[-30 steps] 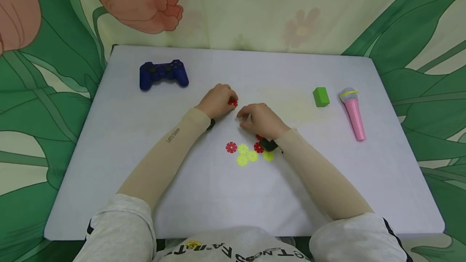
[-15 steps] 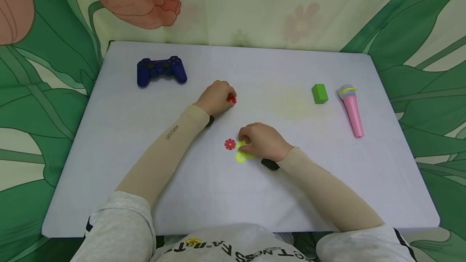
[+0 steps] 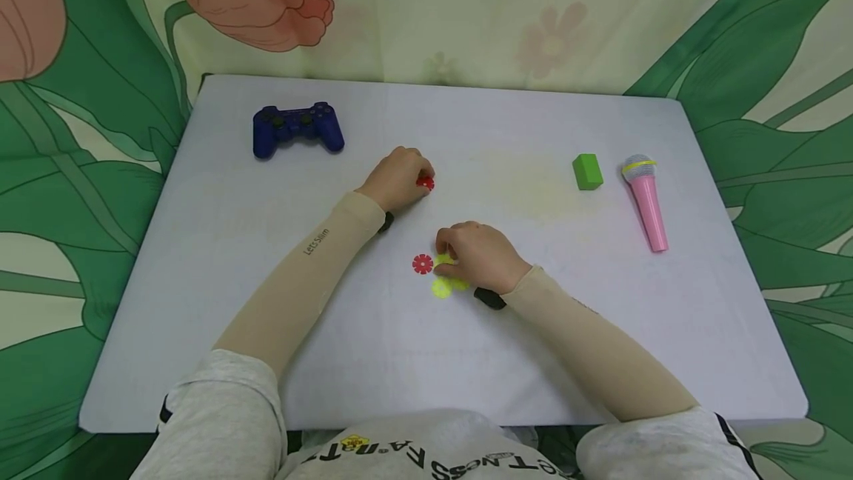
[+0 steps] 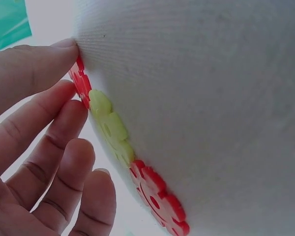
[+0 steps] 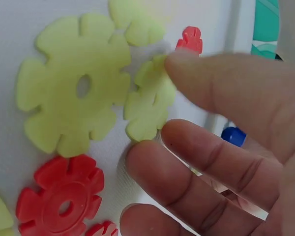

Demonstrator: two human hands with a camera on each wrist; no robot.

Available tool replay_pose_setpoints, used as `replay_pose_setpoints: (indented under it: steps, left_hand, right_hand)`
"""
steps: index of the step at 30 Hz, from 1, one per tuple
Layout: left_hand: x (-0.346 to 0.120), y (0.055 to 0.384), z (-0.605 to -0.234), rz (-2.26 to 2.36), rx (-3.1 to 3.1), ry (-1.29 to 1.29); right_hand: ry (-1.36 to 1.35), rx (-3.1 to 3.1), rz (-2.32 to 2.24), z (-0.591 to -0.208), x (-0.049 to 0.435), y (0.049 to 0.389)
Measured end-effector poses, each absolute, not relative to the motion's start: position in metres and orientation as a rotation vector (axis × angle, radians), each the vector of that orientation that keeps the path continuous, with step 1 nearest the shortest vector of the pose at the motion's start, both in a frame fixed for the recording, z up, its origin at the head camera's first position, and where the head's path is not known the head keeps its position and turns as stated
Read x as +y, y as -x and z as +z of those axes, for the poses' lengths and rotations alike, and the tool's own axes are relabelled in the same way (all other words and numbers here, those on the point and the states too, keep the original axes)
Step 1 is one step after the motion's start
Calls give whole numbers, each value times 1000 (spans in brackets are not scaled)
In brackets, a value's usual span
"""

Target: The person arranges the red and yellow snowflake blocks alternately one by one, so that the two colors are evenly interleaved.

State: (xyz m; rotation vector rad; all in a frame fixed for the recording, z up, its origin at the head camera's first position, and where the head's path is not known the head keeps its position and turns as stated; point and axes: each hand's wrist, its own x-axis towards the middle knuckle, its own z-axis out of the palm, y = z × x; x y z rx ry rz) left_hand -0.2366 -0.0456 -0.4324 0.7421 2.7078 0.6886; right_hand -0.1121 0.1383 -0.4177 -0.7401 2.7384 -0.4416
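In the head view, my left hand pinches a red flower-shaped plastic disc between thumb and finger. The left wrist view shows that red disc edge-on at the thumb tip, its other fingers loosely bent. Lower right of it, my right hand is over a cluster of similar discs. Its thumb and fingertips meet opposite edges of a yellow flower-shaped disc in the right wrist view. A bigger-looking yellow disc and a red disc lie close by. Another red disc lies left of my right fingertips.
A dark blue game controller lies at the back left of the white table. To the right are a green block and a pink toy microphone. My right hand covers part of the disc cluster.
My right hand has moved from beside the left hand toward the front edge, onto the yellow discs, and pinches one. The left hand stays in place with its red disc.
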Motion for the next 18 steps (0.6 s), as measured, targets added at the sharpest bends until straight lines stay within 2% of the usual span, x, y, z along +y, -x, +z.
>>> replay_pose_setpoints:
  steps: [18]
  left_hand:
    - [-44,236,-433,673,2723,-749]
  right_hand:
    - [642,2753,-436,-415,140,115]
